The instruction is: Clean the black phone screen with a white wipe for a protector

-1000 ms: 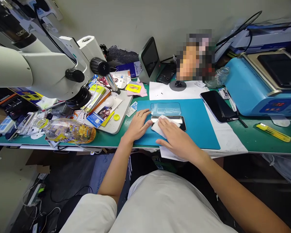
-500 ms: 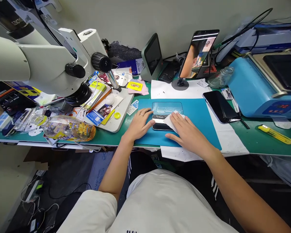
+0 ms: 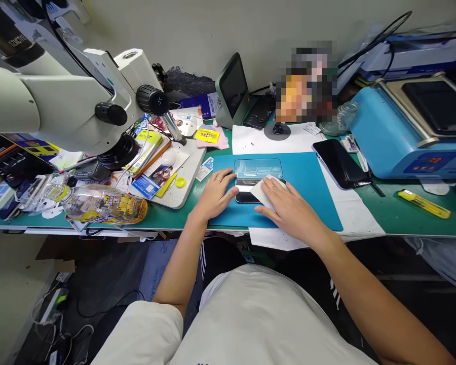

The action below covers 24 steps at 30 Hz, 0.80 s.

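A dark phone lies on a blue mat in front of me. My left hand rests at the phone's left end, fingers curled against its edge, a ring on one finger. My right hand lies flat over the phone and presses a white cloth onto its screen. Just behind the phone sits a clear plastic film tray.
A large white microscope overhangs the left side above a plastic bottle and scattered cards. A second black phone, a blue machine and a yellow cutter are on the right. A small grey screen stands at the back.
My right hand and the cloth moved from the phone's left part toward its right half a second ago, then back slightly left. The left hand stayed at the phone's end.
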Available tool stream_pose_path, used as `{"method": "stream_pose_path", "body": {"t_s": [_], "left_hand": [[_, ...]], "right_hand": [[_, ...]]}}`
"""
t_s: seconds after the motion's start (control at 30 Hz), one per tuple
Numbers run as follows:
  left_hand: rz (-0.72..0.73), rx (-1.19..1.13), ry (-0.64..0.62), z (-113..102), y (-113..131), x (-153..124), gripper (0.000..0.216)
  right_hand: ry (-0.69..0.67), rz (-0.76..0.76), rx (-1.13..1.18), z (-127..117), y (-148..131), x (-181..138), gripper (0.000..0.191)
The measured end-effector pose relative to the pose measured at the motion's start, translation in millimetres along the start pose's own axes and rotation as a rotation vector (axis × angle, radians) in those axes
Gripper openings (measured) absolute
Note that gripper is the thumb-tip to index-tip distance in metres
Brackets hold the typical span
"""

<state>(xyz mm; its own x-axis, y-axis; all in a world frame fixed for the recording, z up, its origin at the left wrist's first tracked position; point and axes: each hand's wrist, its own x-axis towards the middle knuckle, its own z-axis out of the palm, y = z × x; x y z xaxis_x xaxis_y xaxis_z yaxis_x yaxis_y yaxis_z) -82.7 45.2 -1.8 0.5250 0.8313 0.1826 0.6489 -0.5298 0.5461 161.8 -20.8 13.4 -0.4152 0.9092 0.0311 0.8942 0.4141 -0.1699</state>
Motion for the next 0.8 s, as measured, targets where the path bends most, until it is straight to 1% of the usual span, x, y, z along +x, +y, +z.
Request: {"method": "stream_pose_path", "body": {"t_s": [0.1,0.17,0.27,0.33,0.43,0.53,0.6,0.67,0.73,0.8], "left_hand": [[-0.013,0.003,-0.013,-0.2,-0.1,-0.4,0.065],[-0.015,-0.005,-0.012,-0.5,0.3,-0.9,0.065],[-0.013,-0.02,-0.003,-1.0,1.3,-1.2,0.066],[-0.011,-0.025,0.0,-1.3,1.9,-0.9,0.067],[-0.012,-0.022,-0.003,-1.6,2.4,-0.4,0.069],[-0.017,-0.022,-0.003,-1.4,2.2,-0.5,0.07],[-0.016,-0.029,-0.001,-1.2,2.0,-0.8,0.07],[-0.013,-0.032,-0.002,-1.1,1.9,-1.0,0.071],[-0.015,-0.028,-0.004,-1.3,1.9,-0.9,0.071],[-0.023,-0.021,-0.009,-1.6,2.1,-0.6,0.069]], "right_hand": [[0.016,-0.002,0.007,-0.2,2.4,-4.2,0.079],[0.026,0.004,-0.005,-0.7,3.3,-16.9,0.08],[0.004,0.03,-0.013,-1.5,5.5,-34.2,0.08],[-0.016,0.055,-0.016,-1.5,8.1,-35.0,0.081],[-0.019,0.082,-0.037,0.1,13.5,-21.4,0.084],[0.008,0.065,-0.054,2.3,17.9,-10.4,0.084],[0.034,0.047,-0.07,3.3,17.5,-13.9,0.083],[0.051,0.033,-0.097,3.5,14.6,-25.0,0.083],[0.05,0.02,-0.119,3.1,11.4,-37.0,0.084],[0.038,0.011,-0.119,2.6,10.4,-42.1,0.084]]}}
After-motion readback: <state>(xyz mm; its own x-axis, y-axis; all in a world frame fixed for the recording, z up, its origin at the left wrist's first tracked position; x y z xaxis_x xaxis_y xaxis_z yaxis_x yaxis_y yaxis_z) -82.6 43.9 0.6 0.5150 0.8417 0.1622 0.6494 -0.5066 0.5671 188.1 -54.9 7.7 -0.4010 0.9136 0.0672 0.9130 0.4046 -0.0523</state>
